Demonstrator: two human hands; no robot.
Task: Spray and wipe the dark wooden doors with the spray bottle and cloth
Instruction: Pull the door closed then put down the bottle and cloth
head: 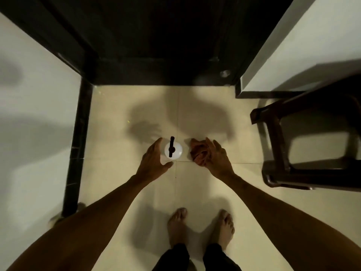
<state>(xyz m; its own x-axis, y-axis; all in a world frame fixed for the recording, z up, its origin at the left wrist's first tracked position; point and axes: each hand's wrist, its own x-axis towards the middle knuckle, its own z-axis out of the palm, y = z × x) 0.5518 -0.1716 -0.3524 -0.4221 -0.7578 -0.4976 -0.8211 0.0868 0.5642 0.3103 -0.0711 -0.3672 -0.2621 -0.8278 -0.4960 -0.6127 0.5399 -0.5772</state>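
A white spray bottle (pixel 176 151) with a black nozzle stands upright on the pale tiled floor, seen from above. My left hand (pixel 153 162) is spread around its left side, fingers straight and thumb below it, not closed on it. A crumpled reddish-brown cloth (pixel 197 154) lies on the floor just right of the bottle. My right hand (pixel 215 156) hovers at the cloth's right edge with fingers extended; whether it touches the cloth I cannot tell. The dark wooden door (pixel 156 36) stands shut straight ahead.
A dark wooden chair (pixel 277 145) stands close on the right. A black skirting strip (pixel 78 145) runs along the white wall on the left. A small metal door stop (pixel 224 73) sits at the door's foot. My bare feet (pixel 201 225) stand behind the hands.
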